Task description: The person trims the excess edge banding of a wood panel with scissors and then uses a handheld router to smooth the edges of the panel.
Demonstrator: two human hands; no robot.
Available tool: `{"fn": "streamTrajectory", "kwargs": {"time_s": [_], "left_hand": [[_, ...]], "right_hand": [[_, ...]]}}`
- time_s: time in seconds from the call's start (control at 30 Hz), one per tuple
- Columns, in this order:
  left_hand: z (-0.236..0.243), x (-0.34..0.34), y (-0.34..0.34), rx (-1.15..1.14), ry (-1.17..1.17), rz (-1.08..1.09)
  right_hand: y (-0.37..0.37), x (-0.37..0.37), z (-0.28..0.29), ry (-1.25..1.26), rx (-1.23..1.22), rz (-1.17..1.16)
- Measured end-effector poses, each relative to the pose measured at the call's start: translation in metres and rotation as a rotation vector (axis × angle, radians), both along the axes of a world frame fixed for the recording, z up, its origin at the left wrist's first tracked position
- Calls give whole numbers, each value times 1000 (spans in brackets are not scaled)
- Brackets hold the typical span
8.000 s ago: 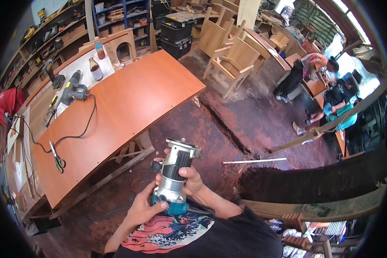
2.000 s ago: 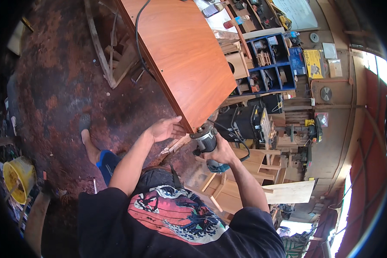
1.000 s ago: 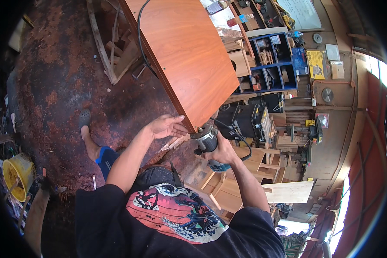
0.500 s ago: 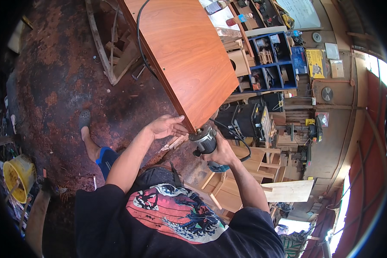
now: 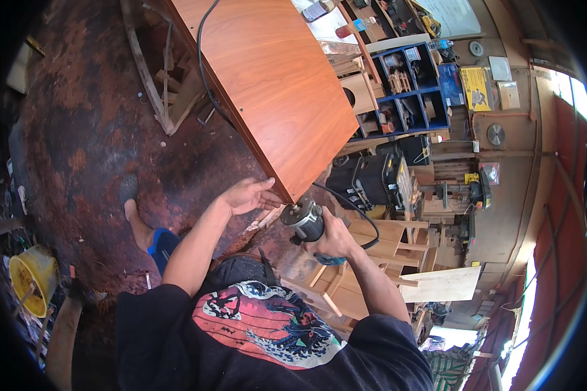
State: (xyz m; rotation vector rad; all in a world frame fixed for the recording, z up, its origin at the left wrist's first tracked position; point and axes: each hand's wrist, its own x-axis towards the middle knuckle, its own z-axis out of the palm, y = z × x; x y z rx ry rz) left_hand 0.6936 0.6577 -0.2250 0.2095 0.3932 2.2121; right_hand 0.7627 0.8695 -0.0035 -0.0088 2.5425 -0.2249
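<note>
A reddish-brown wood-grain board reaches from the top of the head view down to a corner near my hands. My left hand is at its left edge near that corner, thumb along the edge and fingers stretched out. My right hand is wrapped round a black and teal trim router just below the corner. Its round base and bit point up toward the board; I cannot tell whether the bit touches it. A black power cord lies across the board's left side.
A blue cubby shelf with tools and small parts stands right of the board, black toolboxes below it. Wooden furniture parts are right of my right hand. A wooden frame and a yellow bucket stand on the left.
The router has tipped and come slightly down from the board's corner, showing more of its base and bit. My left hand stays by the edge. The whole view has shifted a little.
</note>
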Motion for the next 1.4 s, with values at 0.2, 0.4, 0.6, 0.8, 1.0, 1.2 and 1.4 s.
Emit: {"fn": "streamTrajectory", "kwargs": {"time_s": [0.2, 0.4, 0.6, 0.8, 1.0, 1.2, 1.4], "left_hand": [[-16, 2, 2, 69, 15, 21], [-14, -12, 2, 123, 58, 7], [-10, -12, 2, 110, 52, 41], [-21, -16, 10, 241, 153, -18], [-25, -18, 15, 298, 147, -25], [-15, -21, 11, 265, 137, -9], [-23, -23, 16, 258, 203, 33]], "right_hand": [[0, 14, 7, 20, -29, -2], [1, 19, -7, 72, -24, -15], [-16, 12, -2, 70, -2, -27], [-18, 9, 1, 61, 33, -25], [-15, 10, -3, 71, 41, -26], [-18, 8, 2, 70, 64, -29], [-21, 7, 4, 59, 56, -41]]}}
